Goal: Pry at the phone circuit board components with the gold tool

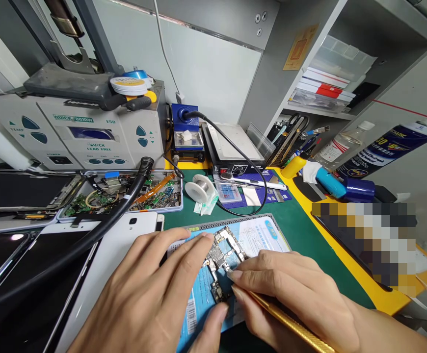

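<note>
A small phone circuit board [221, 252] lies on a blue printed mat [257, 235] on the green bench mat. My left hand [154, 294] rests over the board's left side, forefinger and thumb pinching its edges and steadying it. My right hand [294, 294] is closed around a gold-coloured tool [290, 321], its tip hidden under my fingers at the board's right edge.
A hot-air rework station [73, 130] stands at the back left, its black hose [88, 235] crossing white phones [118, 240]. A parts tray [125, 193], solder spool [200, 189], blue tip-cleaner stand [186, 130] and heating plate [231, 142] sit behind. Spray can [386, 147] and bottles lie at right.
</note>
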The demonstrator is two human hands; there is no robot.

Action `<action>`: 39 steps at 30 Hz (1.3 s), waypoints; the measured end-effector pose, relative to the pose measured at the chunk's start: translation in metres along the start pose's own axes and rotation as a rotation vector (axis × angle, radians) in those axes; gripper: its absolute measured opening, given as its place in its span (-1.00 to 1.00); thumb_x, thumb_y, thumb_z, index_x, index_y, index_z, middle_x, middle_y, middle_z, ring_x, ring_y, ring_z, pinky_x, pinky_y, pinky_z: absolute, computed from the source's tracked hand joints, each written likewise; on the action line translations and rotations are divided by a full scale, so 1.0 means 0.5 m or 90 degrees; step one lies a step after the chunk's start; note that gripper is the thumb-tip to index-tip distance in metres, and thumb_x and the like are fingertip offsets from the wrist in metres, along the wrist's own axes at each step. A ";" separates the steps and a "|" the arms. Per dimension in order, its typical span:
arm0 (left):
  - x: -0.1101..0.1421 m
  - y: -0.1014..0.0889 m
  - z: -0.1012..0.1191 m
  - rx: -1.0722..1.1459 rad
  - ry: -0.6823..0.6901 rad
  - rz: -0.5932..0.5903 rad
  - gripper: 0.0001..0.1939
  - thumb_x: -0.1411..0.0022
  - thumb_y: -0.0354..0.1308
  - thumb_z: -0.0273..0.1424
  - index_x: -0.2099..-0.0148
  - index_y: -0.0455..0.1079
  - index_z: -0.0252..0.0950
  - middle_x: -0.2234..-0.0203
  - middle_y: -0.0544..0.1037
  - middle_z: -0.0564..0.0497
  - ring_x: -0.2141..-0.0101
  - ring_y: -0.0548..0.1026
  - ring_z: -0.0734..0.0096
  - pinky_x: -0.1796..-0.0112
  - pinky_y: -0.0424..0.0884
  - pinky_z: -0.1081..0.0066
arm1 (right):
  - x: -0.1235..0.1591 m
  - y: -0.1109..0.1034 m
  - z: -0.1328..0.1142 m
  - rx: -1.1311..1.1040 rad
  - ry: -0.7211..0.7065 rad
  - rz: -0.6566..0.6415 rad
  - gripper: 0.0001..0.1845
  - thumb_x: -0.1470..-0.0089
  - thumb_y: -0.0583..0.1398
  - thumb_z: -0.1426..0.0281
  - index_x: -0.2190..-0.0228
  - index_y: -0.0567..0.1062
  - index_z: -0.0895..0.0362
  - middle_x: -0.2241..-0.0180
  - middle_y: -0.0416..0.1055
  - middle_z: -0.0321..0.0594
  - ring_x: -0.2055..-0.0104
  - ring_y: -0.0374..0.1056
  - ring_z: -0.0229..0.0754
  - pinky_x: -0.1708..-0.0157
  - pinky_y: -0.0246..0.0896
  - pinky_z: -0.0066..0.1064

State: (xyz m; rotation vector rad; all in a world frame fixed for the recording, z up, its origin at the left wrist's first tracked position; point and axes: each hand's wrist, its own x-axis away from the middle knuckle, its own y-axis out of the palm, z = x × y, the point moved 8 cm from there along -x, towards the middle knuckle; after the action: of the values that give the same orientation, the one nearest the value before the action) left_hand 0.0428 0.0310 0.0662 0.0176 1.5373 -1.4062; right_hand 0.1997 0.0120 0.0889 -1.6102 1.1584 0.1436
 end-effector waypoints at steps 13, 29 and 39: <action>0.001 0.001 -0.005 0.001 -0.006 -0.001 -0.49 -0.34 0.22 -0.31 -0.29 0.40 -0.33 -0.03 0.64 -0.14 -0.05 0.52 0.07 -0.08 0.40 0.08 | 0.003 0.001 0.000 0.016 0.007 -0.006 -0.79 -0.33 0.29 0.63 0.00 0.57 0.32 0.30 0.66 -0.04 0.32 0.64 -0.12 0.32 0.61 -0.42; -0.002 0.001 -0.002 0.008 0.000 -0.008 -0.51 -0.33 0.22 -0.34 -0.26 0.42 -0.36 -0.04 0.61 -0.14 -0.04 0.50 0.11 -0.06 0.39 0.12 | 0.002 0.005 0.004 0.011 0.024 -0.020 -0.82 -0.37 0.27 0.58 0.01 0.56 0.28 0.30 0.65 -0.07 0.33 0.62 -0.15 0.32 0.61 -0.44; -0.001 -0.003 0.003 0.005 -0.006 0.000 -0.51 -0.33 0.22 -0.33 -0.27 0.43 -0.34 -0.03 0.63 -0.13 -0.05 0.50 0.08 -0.09 0.37 0.09 | 0.001 0.003 0.003 0.009 0.021 -0.007 -0.77 -0.33 0.27 0.63 -0.01 0.56 0.28 0.30 0.66 -0.05 0.31 0.63 -0.12 0.31 0.60 -0.42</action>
State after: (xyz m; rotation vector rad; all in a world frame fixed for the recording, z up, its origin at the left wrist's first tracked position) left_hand 0.0428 0.0296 0.0680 0.0160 1.5246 -1.4110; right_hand 0.1994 0.0131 0.0870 -1.6118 1.1728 0.1017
